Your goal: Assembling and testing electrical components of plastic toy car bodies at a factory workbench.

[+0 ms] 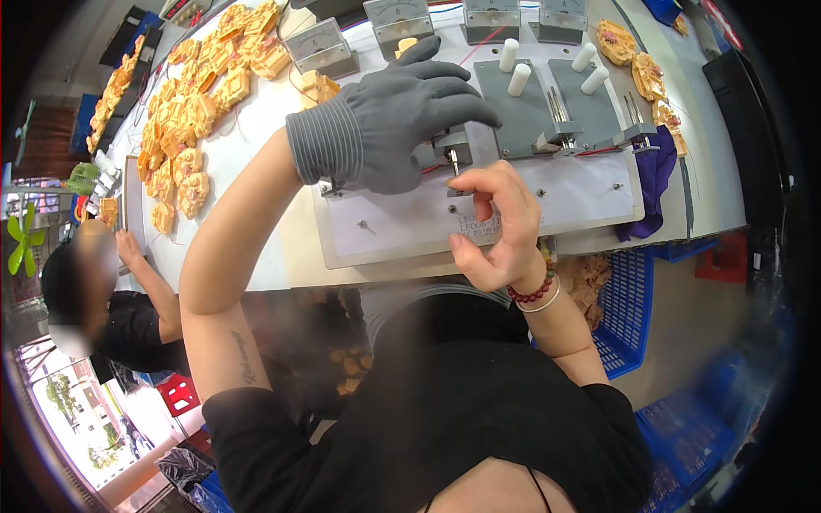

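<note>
My left hand (402, 111), in a grey knit glove, reaches over the test fixture (402, 235) with its fingers stretched out. Whatever lies under the palm is hidden. Yellow plastic parts (318, 88) show behind its wrist and near its upper fingers. My right hand (505, 227) is bare, its thumb and index finger apart in a C shape with nothing between them. Its index fingertip is beside a small metal lever (455, 159) on the fixture; I cannot tell whether they touch. Grey plates (513, 107) with white posts (518, 79) stand beyond my hands.
Analog meters (400, 21) line the back. Yellow parts (180, 111) pile up at left, with several more (647, 77) at far right. A purple cloth (652, 184) hangs by the fixture's right end. Below the table edge is a blue basket (629, 316). Another person (111, 291) sits at left.
</note>
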The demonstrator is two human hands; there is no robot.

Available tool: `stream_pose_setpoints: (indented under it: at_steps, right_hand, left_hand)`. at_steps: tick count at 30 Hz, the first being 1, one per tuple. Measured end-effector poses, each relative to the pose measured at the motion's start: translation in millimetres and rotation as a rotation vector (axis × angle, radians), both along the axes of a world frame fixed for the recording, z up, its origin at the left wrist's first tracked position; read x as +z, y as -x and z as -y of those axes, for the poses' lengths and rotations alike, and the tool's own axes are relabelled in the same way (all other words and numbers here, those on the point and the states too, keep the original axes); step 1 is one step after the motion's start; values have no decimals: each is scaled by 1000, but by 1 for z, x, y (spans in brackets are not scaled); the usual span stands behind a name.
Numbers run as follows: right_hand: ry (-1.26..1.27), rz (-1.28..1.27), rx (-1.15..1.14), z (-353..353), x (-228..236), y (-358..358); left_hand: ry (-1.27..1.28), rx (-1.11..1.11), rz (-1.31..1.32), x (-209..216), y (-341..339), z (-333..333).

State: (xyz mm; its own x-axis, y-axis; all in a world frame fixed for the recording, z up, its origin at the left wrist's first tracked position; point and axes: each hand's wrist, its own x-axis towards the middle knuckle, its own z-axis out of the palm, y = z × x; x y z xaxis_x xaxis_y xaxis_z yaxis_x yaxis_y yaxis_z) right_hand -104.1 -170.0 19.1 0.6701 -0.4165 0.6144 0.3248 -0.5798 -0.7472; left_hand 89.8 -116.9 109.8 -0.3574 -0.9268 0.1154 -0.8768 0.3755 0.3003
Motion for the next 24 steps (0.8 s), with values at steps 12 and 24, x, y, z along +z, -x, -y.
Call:
stream_pose_setpoints:
  at_steps: [12, 24]
  right_hand:
    - [-169, -49, -374, 23, -6, 80]
    - [-99, 18, -354, 33, -1, 76]
  left_hand:
    - [80, 1445, 589, -94, -216, -92]
    - [429, 1258, 84, -161, -146, -145]
